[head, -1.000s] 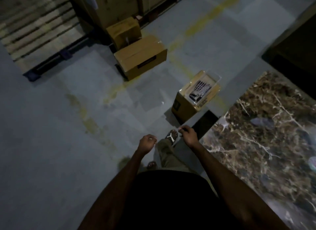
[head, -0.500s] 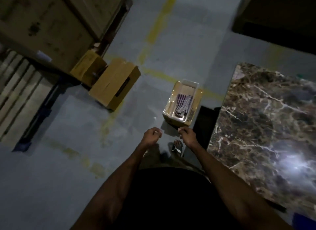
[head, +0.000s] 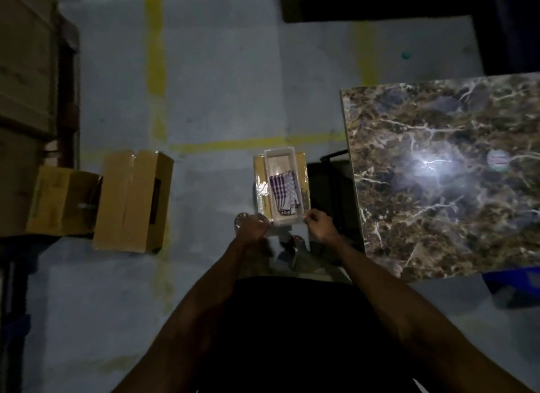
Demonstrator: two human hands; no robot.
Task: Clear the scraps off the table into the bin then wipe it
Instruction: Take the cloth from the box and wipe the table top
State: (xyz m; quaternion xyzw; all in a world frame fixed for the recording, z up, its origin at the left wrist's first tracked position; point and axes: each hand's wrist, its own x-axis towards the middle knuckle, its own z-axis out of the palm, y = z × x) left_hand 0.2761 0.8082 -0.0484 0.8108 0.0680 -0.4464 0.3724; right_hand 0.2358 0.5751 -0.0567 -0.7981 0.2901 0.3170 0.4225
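A white tray sits on a small cardboard box on the floor, with a purple checked cloth folded inside it. My left hand is curled at the tray's near left corner. At the near right corner my right hand pinches the rim. To the right stands the brown marble table, glare in its middle and a small round pale scrap lying on it. The scene is dim.
A black container stands between the tray's box and the table edge. Two larger cardboard boxes lie on the floor to the left, wooden crates behind them. A blue crate shows under the table's near corner.
The view has swung toward the tray and table as I came closer. Both hands moved forward from hanging over my feet to the tray's near corners.
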